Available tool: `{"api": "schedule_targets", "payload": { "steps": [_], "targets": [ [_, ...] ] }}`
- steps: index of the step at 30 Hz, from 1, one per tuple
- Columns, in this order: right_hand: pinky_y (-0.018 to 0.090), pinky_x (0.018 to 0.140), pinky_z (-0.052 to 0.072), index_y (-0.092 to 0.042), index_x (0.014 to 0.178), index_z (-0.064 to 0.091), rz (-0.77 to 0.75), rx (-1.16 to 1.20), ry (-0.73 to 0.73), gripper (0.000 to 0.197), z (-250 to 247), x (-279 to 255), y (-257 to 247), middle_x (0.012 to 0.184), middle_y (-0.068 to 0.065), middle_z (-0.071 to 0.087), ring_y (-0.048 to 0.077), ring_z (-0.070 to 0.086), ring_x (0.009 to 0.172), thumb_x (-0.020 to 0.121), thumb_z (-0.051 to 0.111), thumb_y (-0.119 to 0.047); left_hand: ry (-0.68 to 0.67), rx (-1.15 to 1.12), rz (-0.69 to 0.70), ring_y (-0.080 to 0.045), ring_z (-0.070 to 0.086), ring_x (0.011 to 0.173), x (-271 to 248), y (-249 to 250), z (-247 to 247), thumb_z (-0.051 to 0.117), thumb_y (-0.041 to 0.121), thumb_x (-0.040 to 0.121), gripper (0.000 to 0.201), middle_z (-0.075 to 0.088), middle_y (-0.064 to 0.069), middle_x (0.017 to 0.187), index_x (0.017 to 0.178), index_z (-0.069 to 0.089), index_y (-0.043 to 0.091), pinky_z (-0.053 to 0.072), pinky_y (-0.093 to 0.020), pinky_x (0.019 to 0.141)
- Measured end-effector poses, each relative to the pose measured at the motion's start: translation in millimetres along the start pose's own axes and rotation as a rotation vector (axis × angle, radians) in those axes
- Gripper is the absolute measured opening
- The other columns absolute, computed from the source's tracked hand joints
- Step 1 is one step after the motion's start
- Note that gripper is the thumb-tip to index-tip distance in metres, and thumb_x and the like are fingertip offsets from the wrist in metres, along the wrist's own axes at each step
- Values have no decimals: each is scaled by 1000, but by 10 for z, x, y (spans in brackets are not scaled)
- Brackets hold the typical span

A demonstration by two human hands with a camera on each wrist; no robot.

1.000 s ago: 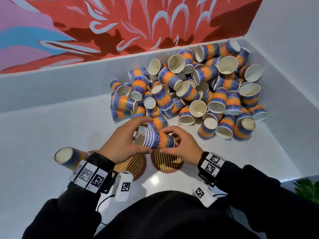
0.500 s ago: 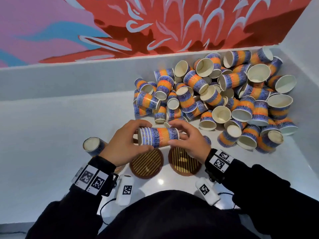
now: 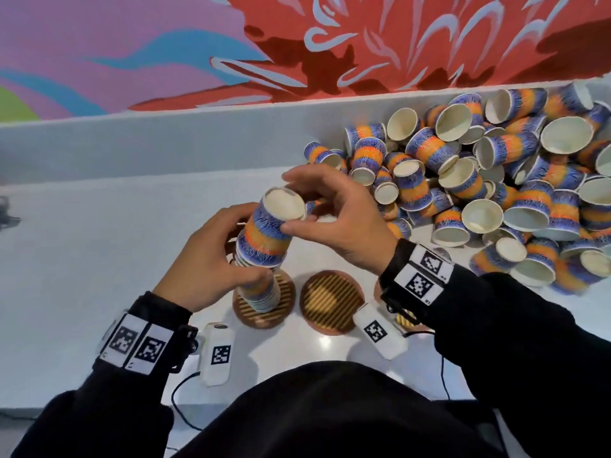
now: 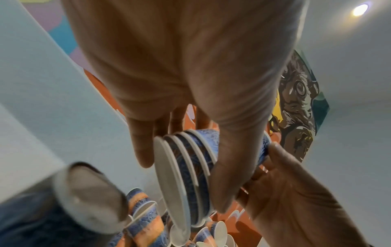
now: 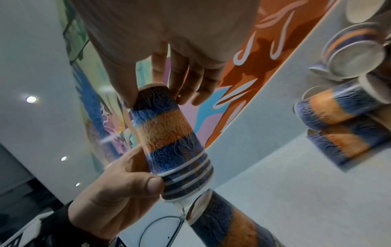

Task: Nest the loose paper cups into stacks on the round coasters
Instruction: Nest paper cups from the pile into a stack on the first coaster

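A nested bunch of blue-and-orange paper cups (image 3: 264,236) is held base-up in both hands. My left hand (image 3: 246,246) grips its lower rims (image 4: 190,168). My right hand (image 3: 297,201) pinches the top cup's base (image 5: 154,98). Right under the bunch, another cup stack (image 3: 261,294) shows over the left round coaster (image 3: 286,314); in the right wrist view this lower stack (image 5: 222,222) sits just below the held rims. The middle coaster (image 3: 330,302) is bare. A third coaster (image 3: 405,320) is mostly hidden under my right wrist.
A big pile of loose cups (image 3: 496,193) fills the corner at the right, against the low white ledge (image 3: 165,143). A painted wall rises behind it. White tagged devices (image 3: 218,353) and cables lie at the counter's near edge.
The nested cups lay sideways between my hands above the coasters. They now stand base-up and higher, over the left coaster. My right hand has moved to the top, and my view has swung left.
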State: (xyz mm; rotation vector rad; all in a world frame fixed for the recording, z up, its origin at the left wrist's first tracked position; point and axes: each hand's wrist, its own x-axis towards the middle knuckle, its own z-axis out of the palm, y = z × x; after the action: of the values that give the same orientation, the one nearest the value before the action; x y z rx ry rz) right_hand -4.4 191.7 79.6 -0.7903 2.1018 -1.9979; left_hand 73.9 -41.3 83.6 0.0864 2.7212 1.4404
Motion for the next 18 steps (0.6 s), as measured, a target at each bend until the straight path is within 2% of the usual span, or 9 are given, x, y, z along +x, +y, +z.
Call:
{"api": "schedule_targets", "payload": {
  "steps": [2, 5, 9, 10, 14, 18],
  "targets": [
    [40, 78, 58, -15, 130, 65, -7, -89, -33, 56, 192, 48, -55, 121, -4, 73, 14, 70, 112, 81, 91, -17, -8, 7, -13, -13, 65, 123, -33, -140, -79, 96, 24, 67, 86, 64, 11, 137, 140, 54, 41, 57, -48, 102],
    [31, 79, 55, -17, 129, 66, -15, -193, -66, 55, 444, 73, -76, 119, -12, 72, 8, 69, 107, 80, 91, -19, -13, -21, -10, -16, 66, 121, -71, -342, -154, 99, 20, 68, 84, 66, 10, 134, 138, 56, 36, 57, -49, 100],
    [14, 80, 45, -19, 129, 66, 12, -274, -95, 56, 644, 45, -14, 119, -11, 73, 9, 67, 106, 79, 92, -20, -69, -98, -16, -13, 65, 124, -94, -561, -168, 99, 13, 66, 89, 67, 14, 132, 138, 54, 38, 56, -42, 105],
    [12, 81, 43, -20, 129, 66, 25, -293, -98, 57, 668, 34, 5, 120, -11, 73, 8, 67, 106, 79, 93, -21, -86, -90, -10, -12, 64, 125, -92, -611, -166, 100, 13, 65, 91, 67, 15, 133, 138, 54, 38, 54, -41, 107],
    [16, 82, 44, -24, 131, 64, 71, -352, -83, 57, 702, -33, 73, 121, -13, 71, 6, 66, 108, 81, 91, -24, -143, -32, 1, -4, 58, 133, -70, -726, -223, 101, 20, 64, 97, 62, 18, 139, 143, 49, 44, 47, -43, 116],
    [27, 84, 54, -24, 129, 65, 82, -384, 4, 45, 624, -104, 104, 120, -12, 71, 7, 67, 107, 89, 84, -28, -138, -29, 61, -5, 56, 134, -18, -604, -370, 95, 48, 70, 87, 60, 19, 142, 145, 49, 43, 48, -46, 115]
  ]
}}
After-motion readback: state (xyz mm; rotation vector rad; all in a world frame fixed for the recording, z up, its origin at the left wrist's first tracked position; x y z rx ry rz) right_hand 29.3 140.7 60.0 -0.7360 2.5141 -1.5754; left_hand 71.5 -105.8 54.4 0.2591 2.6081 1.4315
